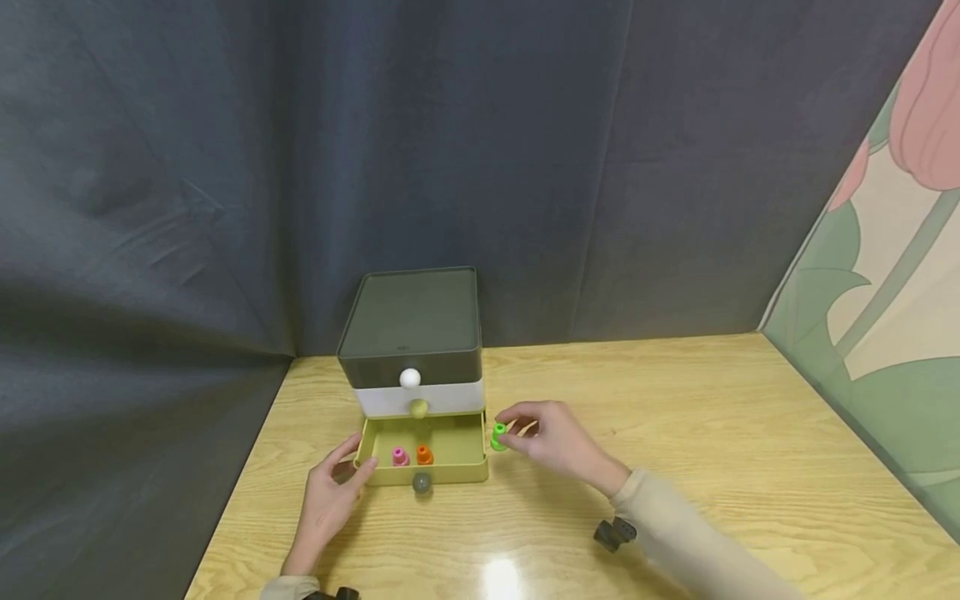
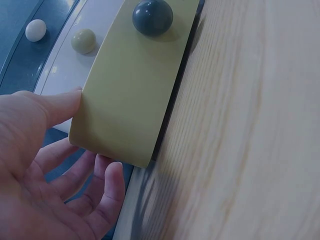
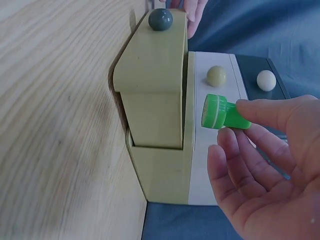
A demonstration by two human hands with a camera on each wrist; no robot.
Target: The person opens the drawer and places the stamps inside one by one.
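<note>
A small three-tier drawer box has its yellow-green bottom drawer pulled out. My left hand holds the drawer's left front corner, the thumb on its rim and the fingers around the side. In my right hand, thumb and fingertips pinch a small green stamp-like piece with a wide round base and a narrower stem. This hand is in the air just right of the drawer. Inside the drawer, a pink piece and an orange piece of similar shape stand side by side near the front wall.
Above the open drawer are a white drawer and a dark grey drawer, both closed, each with a round knob. The box stands on a wooden table. Dark curtains hang behind and at the left; a flower-patterned panel is at the right.
</note>
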